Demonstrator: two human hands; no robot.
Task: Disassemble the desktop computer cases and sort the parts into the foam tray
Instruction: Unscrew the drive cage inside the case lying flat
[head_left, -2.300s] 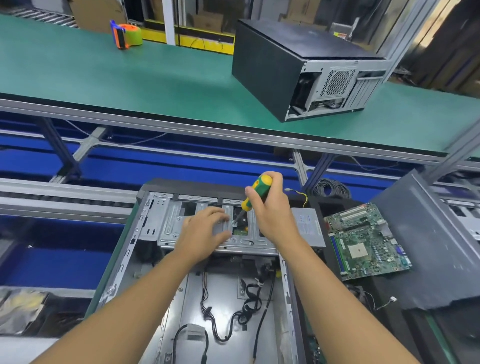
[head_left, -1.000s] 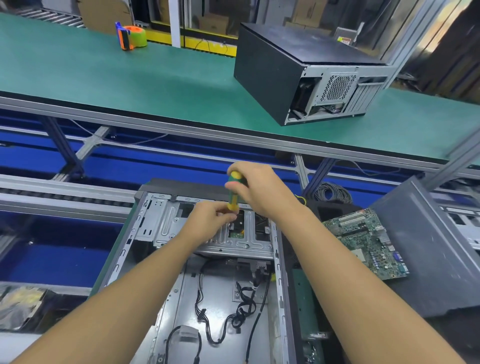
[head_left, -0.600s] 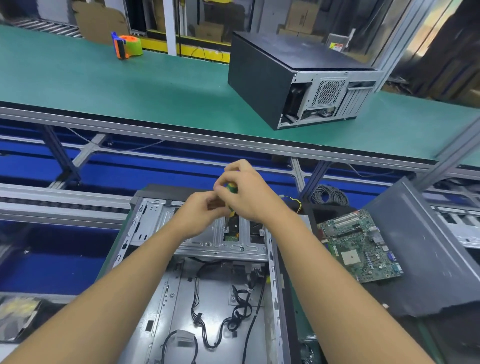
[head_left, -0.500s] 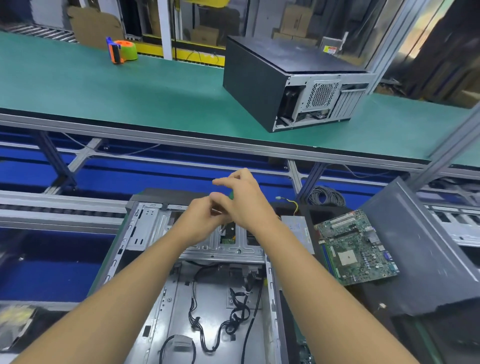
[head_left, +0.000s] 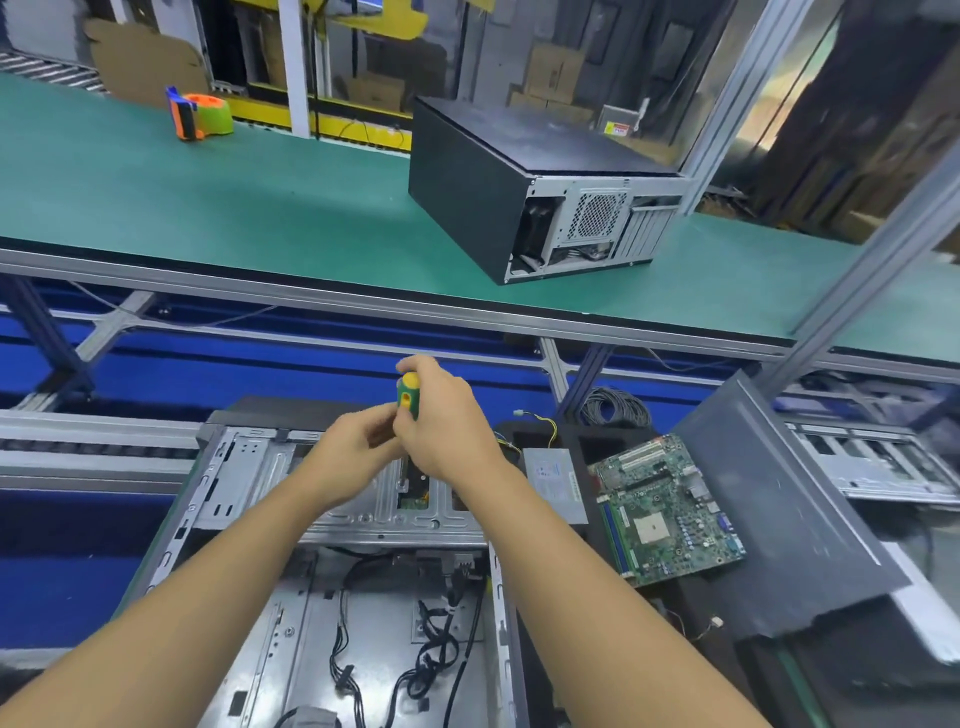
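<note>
- Your right hand is wrapped around the screwdriver, which stands upright with its green and yellow plastic handle poking out of the top of your fist.
- Your left hand sits right against it, fingers curled in below the handle. The right hand hides the shaft, so I cannot tell whether they pinch it.
- Both hands hang over the far end of the open computer case, above its drive cage, a ribbed piece of bare stamped sheet metal with slots and holes.
- The case lies flat on its side close to you, between your forearms. Its floor is dull grey steel, with thin black cables looped loosely across it.
- Just right of the case, a dark tray carries a flat silver box with a label and a green motherboard studded with small chips and slots.
- A matt grey side panel, flat and rectangular, lies slanted just right of the motherboard.
- A coil of cable sits beyond the tray.
- Well away from your hands, on the green counter, stands a second case: a closed black box with a bare metal back and a perforated grille.
- An orange and green tape dispenser rests at the counter's far left.
</note>
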